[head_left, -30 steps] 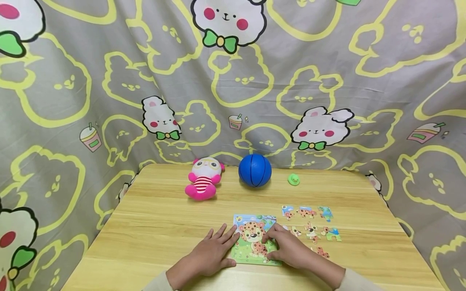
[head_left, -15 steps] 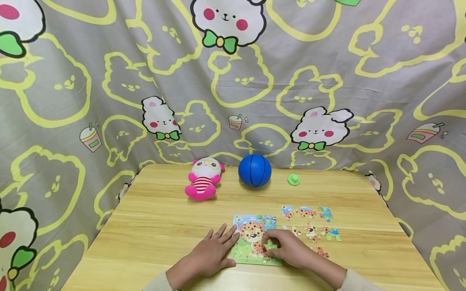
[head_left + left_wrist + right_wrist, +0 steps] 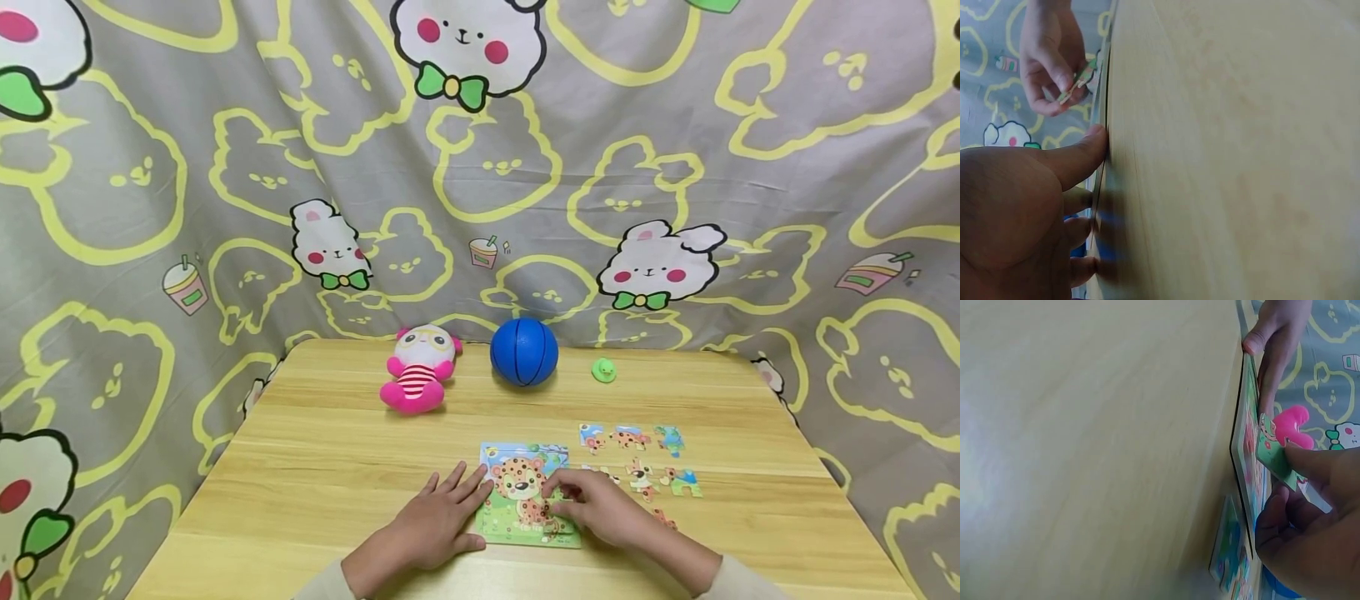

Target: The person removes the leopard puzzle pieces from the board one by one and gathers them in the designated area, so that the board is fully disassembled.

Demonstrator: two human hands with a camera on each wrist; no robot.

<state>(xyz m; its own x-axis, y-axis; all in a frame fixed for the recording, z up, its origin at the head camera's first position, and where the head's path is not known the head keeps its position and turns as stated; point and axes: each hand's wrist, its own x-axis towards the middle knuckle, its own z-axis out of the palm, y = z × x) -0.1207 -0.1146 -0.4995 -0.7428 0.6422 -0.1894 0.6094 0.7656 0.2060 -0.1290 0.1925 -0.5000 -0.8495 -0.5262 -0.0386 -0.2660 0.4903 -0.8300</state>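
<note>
A square jigsaw puzzle board with a spotted cub on a green and blue scene lies on the table. My left hand rests along its left side, fingers spread and straight, thumb at the lower edge. Over the right part of the board, my right hand pinches a green puzzle piece between thumb and fingers. The right wrist view has this piece tilted and raised off the board. Several loose puzzle pieces lie to the right, some partly covered by the right hand.
On the wooden table, a pink plush toy, a blue ball and a small green duck toy stand along the back. A patterned curtain hangs behind and at both sides.
My right hand has turned slightly and its fingertips have shifted, bringing the pinched puzzle piece up at the board's lower right. The left hand keeps its place.
</note>
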